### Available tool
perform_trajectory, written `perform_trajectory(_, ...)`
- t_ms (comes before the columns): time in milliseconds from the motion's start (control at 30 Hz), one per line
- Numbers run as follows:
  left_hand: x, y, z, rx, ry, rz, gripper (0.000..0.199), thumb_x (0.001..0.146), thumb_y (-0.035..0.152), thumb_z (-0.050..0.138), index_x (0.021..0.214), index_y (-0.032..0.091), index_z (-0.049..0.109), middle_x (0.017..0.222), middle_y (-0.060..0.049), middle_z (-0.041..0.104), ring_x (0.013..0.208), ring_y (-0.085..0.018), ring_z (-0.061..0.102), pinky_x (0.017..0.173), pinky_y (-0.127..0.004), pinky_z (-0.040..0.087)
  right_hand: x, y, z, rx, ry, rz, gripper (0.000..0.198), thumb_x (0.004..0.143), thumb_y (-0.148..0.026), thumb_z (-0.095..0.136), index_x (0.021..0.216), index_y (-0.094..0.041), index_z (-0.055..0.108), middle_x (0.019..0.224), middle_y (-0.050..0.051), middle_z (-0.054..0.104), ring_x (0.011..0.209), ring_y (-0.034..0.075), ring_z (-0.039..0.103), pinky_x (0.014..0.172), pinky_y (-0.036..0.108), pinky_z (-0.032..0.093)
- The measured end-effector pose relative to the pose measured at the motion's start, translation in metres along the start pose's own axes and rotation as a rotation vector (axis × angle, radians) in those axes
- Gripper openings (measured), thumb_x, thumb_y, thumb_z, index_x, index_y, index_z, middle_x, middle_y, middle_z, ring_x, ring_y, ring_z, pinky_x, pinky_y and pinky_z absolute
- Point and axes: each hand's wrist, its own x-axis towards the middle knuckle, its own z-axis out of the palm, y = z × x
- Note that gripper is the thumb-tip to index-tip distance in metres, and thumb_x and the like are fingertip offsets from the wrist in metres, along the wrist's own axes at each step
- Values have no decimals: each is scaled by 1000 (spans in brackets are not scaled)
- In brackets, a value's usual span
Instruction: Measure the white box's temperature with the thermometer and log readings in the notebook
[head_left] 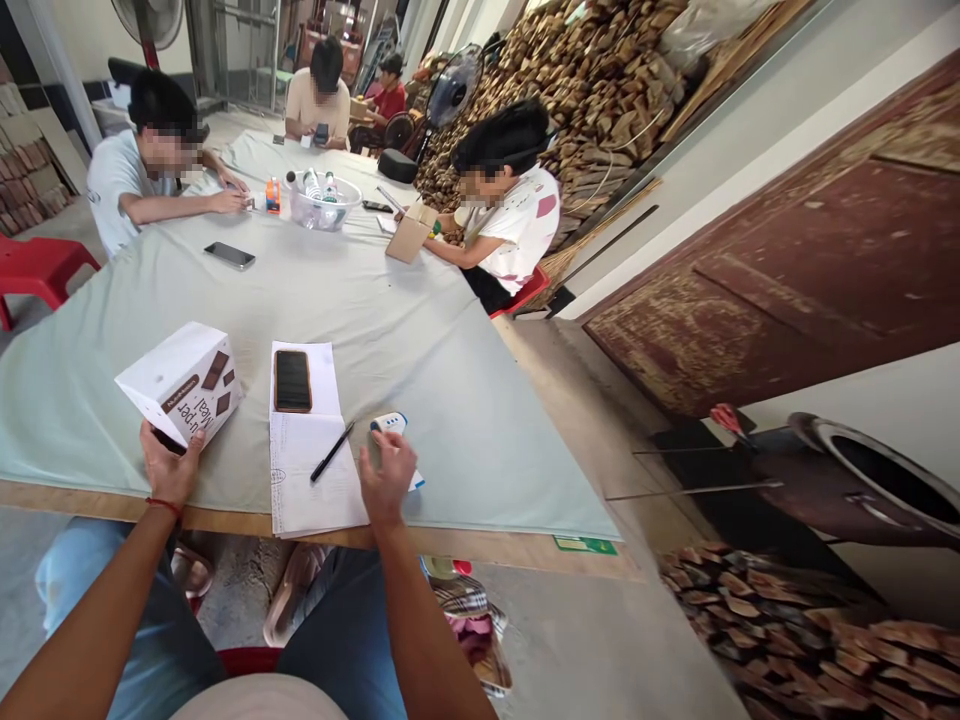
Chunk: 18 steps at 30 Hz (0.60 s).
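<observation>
— Where to start?
— With the white box (206, 385), at the near left of the pale cloth (495, 460) over the table, with brown lettering and dark squares printed on one side. Held at the near lower end by the left hand (172, 468), with thumb and fingers clamped on the edge, and with a red cord (163, 504) round the wrist.
— And the right hand (387, 475)?
— At the white-and-blue device (390, 423), with fingers bent and the thumb apart from them. Touching or just above? Cannot tell.
— Between the two hands?
— Paper sheets (311, 490), with small writing along the left edge. On the far part, a phone in an orange-brown case (292, 378); nearer, lying aslant, a black pen (332, 452).
— Farther out?
— Beyond the white box, a second phone (229, 256), flat on the cloth. Then a clear basin (326, 213) with plastic bottles inside, and just beside, an orange item (273, 195). To the right, a piece of cardboard (409, 235), in front of a co-worker in a white patterned top (529, 225).
— Anyone else?
— On the left, a person in a light blue shirt (116, 190), with both hands over the table. Farther off, a person in a beige top (300, 100).
— And past the table?
— On the right, a tall stack of firewood (570, 70).
</observation>
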Motion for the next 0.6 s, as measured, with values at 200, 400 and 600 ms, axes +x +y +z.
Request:
perform_trajectory(200,-4,-3,-6,-66,80,-74,72,75,69,63,120,14,53,109,-14,65,103,-30,61,98,-49,48,42,14,-28,-392,-400,408,63,76,-40,67,130,-11,53,119,22,58,111,35,56,92,45,44)
perform_trajectory(400,-7,-3,-10,-81,-105,-2,70,86,73,43,117,14,61,112,-15,66,107,-32,61,98,-49,48,39,-9,-30,97,-276,477,43,71,-41,64,106,-16,64,102,14,63,95,29,60,81,38,48)
perform_trajectory(600,-8,0,-8,-10,-165,76,68,91,69,37,122,13,59,117,-17,65,116,-33,58,104,-51,44,-21,-107,-14,1003,-589,379,32,79,-50,55,78,-18,62,69,3,59,62,16,51,61,31,44)
